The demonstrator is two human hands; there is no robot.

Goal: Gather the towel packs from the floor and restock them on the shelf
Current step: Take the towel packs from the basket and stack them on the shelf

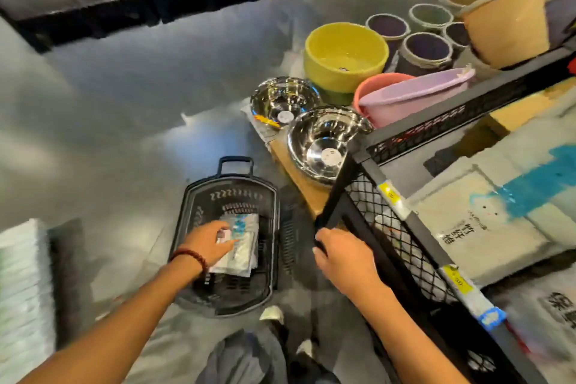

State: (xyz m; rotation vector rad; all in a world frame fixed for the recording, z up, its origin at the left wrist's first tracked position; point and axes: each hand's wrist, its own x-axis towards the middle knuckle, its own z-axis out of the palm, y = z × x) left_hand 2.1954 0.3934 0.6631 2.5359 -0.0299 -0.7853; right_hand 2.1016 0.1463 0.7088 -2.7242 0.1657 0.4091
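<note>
- Black plastic basket [271, 259], one of it, stands on the grey floor [124, 103] just beside the corner of the shelf [389, 227].
- Towel packs [246, 243] lie stacked inside the basket, white with a blue patch on top. The blur hides how many there are.
- One left hand [205, 241], with a dark red bead bracelet [190, 256] on the wrist, reaches down into the basket. Its fingers [229, 245] are half bent and rest on the top pack, the thumb spread apart from them. Whether they pinch the pack, I cannot tell.
- One right hand [343, 256] grips the slanting black post [339, 187] at the shelf corner, fingers curled tight around it.
- Two steel bowls [324, 146] sit side by side on a low wooden board next to the shelf.
- Behind them stand one yellow tub [346, 56], one pink basin [371, 89] and one lilac basin [414, 97] nested in the pink one.
- Five round fabric bins [427, 50] with dark or grey insides cluster behind the tub, and one tan bin [508, 22] tilts on the shelf top.
- White packets [461, 221] with blue print fill the shelf tier. They are too smeared to count.
- One stack of white goods [21, 290] rises at the left edge.
</note>
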